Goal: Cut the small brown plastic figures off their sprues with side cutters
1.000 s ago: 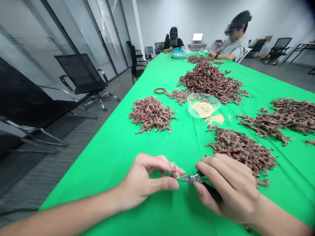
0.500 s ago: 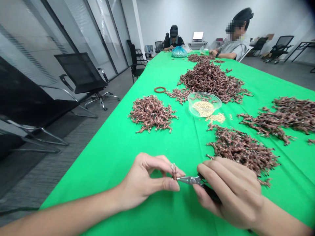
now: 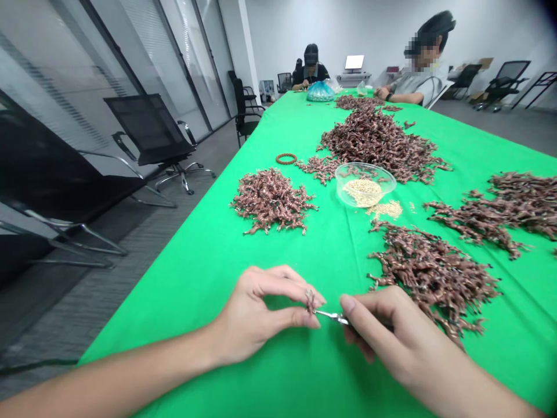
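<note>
Between the thumb and fingers of my left hand (image 3: 261,307) is a small brown figurine (image 3: 310,302), shaped like an animal with pale leg ends. My right hand (image 3: 400,337) is closed round a pair of needle-nose pliers (image 3: 333,317), whose handles are mostly hidden by the fingers. The slim metal tips point left and meet the figurine at my left fingertips; whether they grip it I cannot tell. Beyond my left hand lies a loose pile of similar brown figurines (image 3: 273,202). Another pile (image 3: 435,267) lies just past my right hand.
A clear plastic bowl (image 3: 365,184) holds small gold-coloured pieces, some spilled beside it. Behind it is a large figurine heap (image 3: 378,142); another pile (image 3: 522,203) is at right. A brown ring (image 3: 286,158) lies on the green cloth (image 3: 209,244). Two people sit farther along the table.
My right hand has rolled over, turning the pliers so they now show edge-on. My left hand keeps its pinch on the figurine. The whole view has shifted slightly.
</note>
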A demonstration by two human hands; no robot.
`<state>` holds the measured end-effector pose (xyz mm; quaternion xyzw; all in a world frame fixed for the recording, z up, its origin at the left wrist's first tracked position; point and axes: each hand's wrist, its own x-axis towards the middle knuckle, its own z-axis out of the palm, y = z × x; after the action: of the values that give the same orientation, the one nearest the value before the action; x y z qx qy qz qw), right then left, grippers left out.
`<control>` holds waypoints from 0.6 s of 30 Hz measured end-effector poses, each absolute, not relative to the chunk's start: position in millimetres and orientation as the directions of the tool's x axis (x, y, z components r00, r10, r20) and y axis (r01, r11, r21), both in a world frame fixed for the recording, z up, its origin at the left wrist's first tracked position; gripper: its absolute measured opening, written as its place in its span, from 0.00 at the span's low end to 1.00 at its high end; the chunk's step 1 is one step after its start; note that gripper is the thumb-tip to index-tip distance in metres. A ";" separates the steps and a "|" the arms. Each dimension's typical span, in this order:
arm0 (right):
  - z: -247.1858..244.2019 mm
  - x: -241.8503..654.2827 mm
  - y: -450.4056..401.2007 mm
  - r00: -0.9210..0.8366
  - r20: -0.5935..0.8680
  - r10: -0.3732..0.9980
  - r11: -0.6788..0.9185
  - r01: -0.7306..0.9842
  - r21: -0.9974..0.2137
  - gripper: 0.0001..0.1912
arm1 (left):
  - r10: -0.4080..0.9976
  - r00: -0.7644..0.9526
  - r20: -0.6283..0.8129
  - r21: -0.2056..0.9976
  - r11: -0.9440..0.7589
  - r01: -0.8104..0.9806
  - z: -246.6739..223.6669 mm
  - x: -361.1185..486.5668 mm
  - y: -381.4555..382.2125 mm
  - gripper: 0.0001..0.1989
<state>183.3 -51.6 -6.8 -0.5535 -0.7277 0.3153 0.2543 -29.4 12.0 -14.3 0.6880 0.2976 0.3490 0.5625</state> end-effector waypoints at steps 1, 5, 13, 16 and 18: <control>-6.5 184.1 -50.6 -0.257 0.028 0.966 0.193 0.644 -0.741 0.26 | 0.805 0.575 0.144 0.983 -0.185 0.014 -15.1 -29.5 12.3 0.08; -11.3 188.3 -45.9 -0.277 0.319 0.906 0.420 0.682 -0.598 0.13 | 0.834 0.541 0.110 0.994 -0.100 -0.047 -20.8 -30.3 13.2 0.10; -24.0 196.3 -43.7 -0.440 0.759 0.479 0.624 0.779 0.058 0.13 | 0.826 0.563 0.018 0.988 0.070 -0.135 -21.7 -31.1 13.6 0.08; -22.9 197.3 -45.6 -0.480 0.768 0.425 0.614 0.776 0.145 0.16 | 0.806 0.591 0.009 0.973 0.128 -0.190 -21.6 -31.2 11.8 0.08; -21.7 197.3 -47.3 -0.492 0.775 0.397 0.607 0.774 0.180 0.16 | 0.795 0.607 0.006 0.962 0.161 -0.220 -21.8 -31.1 10.5 0.08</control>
<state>197.3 -47.3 -21.7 -0.3559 -0.8222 -0.2640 0.3572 -31.1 10.5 -21.8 0.5417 0.2655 0.3553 0.7141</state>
